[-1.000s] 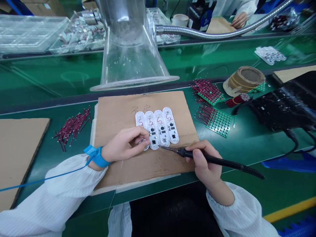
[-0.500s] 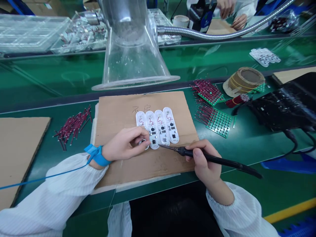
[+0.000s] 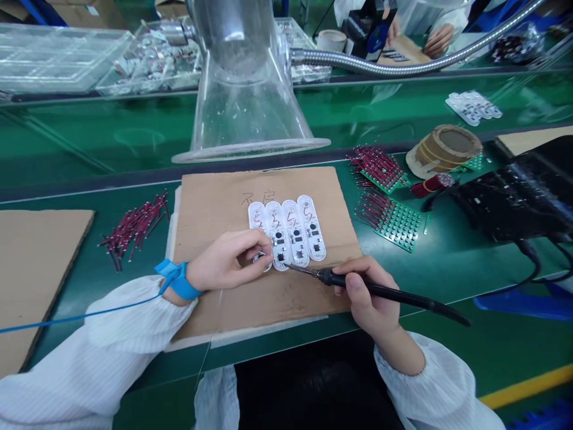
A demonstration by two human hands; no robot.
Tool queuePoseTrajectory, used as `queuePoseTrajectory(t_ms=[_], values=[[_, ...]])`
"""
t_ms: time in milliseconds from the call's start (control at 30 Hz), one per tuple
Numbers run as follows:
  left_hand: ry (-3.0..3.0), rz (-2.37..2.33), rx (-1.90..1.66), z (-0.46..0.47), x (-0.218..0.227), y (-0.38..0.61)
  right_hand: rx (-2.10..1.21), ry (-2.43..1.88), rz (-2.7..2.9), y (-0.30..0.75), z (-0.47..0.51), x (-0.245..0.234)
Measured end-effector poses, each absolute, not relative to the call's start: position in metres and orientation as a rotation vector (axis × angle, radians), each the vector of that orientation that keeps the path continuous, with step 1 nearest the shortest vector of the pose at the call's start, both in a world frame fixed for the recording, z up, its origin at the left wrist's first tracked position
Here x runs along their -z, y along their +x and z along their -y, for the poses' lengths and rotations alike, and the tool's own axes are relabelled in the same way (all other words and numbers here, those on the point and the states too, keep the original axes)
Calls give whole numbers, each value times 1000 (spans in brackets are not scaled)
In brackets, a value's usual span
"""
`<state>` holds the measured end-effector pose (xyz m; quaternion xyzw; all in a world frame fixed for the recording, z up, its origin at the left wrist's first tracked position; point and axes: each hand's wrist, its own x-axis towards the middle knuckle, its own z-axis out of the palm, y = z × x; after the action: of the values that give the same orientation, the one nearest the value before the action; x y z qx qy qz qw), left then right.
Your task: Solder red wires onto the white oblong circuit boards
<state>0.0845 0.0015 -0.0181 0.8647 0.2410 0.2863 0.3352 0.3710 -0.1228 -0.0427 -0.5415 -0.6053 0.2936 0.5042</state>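
Observation:
My right hand (image 3: 369,295) grips a black soldering iron (image 3: 353,280), its metal tip pointing left. That tip meets or hovers just over the lower end of a white circuit board panel (image 3: 298,233), made of several joined rounded strips with black chips and short red wires. My left hand (image 3: 237,257), wearing a blue wrist strap (image 3: 181,282), is closed in a pinch at the panel's lower left and covers part of the leftmost strip. What lies between its fingertips is too small to make out. Under the panel is a cardboard sheet (image 3: 206,209) with handwriting.
Dark red wires (image 3: 136,230) lie left of the cardboard. Green boards (image 3: 400,224) with red wires, a cardboard roll (image 3: 445,149) and a black device (image 3: 514,191) stand right. A clear fume hood (image 3: 250,107) hangs ahead. Across the green belt (image 3: 147,131), a co-worker's hand (image 3: 439,40) shows.
The soldering iron's tip has shifted slightly left along the panel's lower end. My left hand stays in place. On the belt, another white panel has moved a little left; the co-worker's hands have moved apart.

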Motion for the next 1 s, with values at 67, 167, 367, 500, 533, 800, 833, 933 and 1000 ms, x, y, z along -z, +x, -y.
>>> queuePoseTrajectory(t_ms=[67, 167, 367, 500, 533, 800, 833, 933, 1000], values=[[2262, -617, -761, -2, 18, 85, -707, -1304, 1494, 372, 123, 45], [2265, -603, -767, -2, 18, 85, -721, -1270, 1474, 372, 124, 46], [2259, -593, -763, -2, 16, 84, -769, -1222, 1489, 371, 122, 44], [2263, -595, -758, -3, 16, 84, -793, -1201, 1518, 371, 121, 43], [2263, -596, -761, -3, 16, 84, -795, -1198, 1508, 371, 121, 43], [2277, -589, -755, -3, 15, 84, -829, -1178, 1539, 371, 120, 43], [2281, -592, -754, -3, 15, 85, -826, -1179, 1547, 371, 120, 43], [2297, -593, -748, -3, 15, 82, -821, -1173, 1541, 372, 120, 44], [2289, -619, -750, -3, 14, 77, -814, -1164, 1491, 372, 120, 44]])
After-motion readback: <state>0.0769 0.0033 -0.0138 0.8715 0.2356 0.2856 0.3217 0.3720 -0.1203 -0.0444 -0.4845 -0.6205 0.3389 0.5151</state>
